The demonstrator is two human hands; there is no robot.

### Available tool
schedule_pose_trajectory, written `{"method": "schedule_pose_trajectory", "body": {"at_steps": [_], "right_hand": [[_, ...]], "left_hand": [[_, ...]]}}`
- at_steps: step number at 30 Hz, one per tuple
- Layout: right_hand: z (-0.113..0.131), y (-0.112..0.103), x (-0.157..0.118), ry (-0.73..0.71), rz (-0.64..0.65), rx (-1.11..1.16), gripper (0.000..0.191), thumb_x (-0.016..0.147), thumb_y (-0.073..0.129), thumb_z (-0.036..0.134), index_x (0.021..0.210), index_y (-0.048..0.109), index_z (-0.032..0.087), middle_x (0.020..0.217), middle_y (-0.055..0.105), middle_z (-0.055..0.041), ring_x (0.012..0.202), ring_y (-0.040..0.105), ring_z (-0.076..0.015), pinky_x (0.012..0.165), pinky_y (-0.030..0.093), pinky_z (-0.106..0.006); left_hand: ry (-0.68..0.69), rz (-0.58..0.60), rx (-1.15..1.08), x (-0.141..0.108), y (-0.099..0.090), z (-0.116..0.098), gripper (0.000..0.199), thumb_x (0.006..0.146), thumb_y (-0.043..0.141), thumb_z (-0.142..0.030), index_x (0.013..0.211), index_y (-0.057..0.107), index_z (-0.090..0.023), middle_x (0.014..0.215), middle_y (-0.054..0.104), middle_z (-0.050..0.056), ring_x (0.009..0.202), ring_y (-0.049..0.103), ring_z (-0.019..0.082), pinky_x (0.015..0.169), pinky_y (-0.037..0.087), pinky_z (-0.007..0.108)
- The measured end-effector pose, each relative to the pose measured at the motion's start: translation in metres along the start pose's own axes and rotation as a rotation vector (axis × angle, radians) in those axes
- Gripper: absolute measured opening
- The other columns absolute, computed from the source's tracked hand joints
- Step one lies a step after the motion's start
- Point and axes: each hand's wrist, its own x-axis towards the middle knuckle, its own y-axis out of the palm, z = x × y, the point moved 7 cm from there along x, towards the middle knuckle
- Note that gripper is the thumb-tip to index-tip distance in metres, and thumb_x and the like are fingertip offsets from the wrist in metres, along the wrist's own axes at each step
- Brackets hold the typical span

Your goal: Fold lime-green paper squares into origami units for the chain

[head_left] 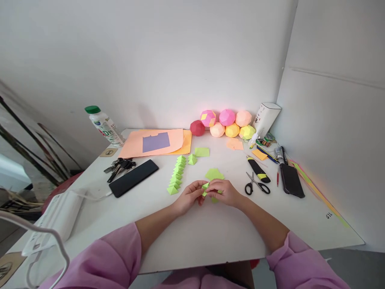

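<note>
In the head view, the left hand (pixel 188 196) and the right hand (pixel 224 192) are both curling nearly closed, their fingertips pinching a small folded green paper (pixel 205 188) between them above the near part of the white table (pixel 186 241). Because the piece is so small and thin, too firm a squeeze could be crushing its folds, while uneven pulling from the two sides could be tearing it or skewing an edge. The fingers are covering part of it, so a misaligned edge could be going unnoticed. Just beside the left hand, a row of green paper pyramids (pixel 177 174) is standing close together; an outward sweep could be knocking several over. Green cut paper (pixel 214 174) is lying partly under the right hand, where a lowering palm could be creasing or dragging it. Farther right, scissors (pixel 254 181) are resting with blades apart, so a careless reach could be nicking a finger
</note>
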Motion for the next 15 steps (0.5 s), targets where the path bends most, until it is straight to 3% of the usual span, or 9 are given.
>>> {"method": "schedule_pose_trajectory", "body": {"at_steps": [10, 15], "right_hand": [[0.003, 0.0046, -0.003, -0.088, 0.064, -0.087, 0.024, 0.089, 0.046, 0.03, 0.082, 0.066, 0.018, 0.081, 0.06, -0.0082, 0.074, 0.057, -0.0154, 0.067, 0.049, -0.028], [0.0, 0.0015, -0.0001, 0.024, -0.01, -0.01, 0.019, 0.084, 0.052, 0.029, 0.073, 0.064, 0.018, 0.074, 0.061, -0.0065, 0.07, 0.057, -0.0163, 0.065, 0.049, -0.029]], "left_hand": [[0.027, 0.014, 0.09, 0.0012, 0.0009, 0.0019, 0.044, 0.072, 0.064, -0.044, 0.104, 0.051, -0.016, 0.061, 0.051, -0.006, 0.041, 0.045, 0.005, 0.045, 0.034, 0.021], [0.052, 0.051, 0.098, -0.0006, 0.0033, 0.0039, 0.043, 0.078, 0.057, -0.042, 0.111, 0.046, -0.016, 0.057, 0.05, -0.006, 0.044, 0.048, 0.008, 0.049, 0.037, 0.023]]}}
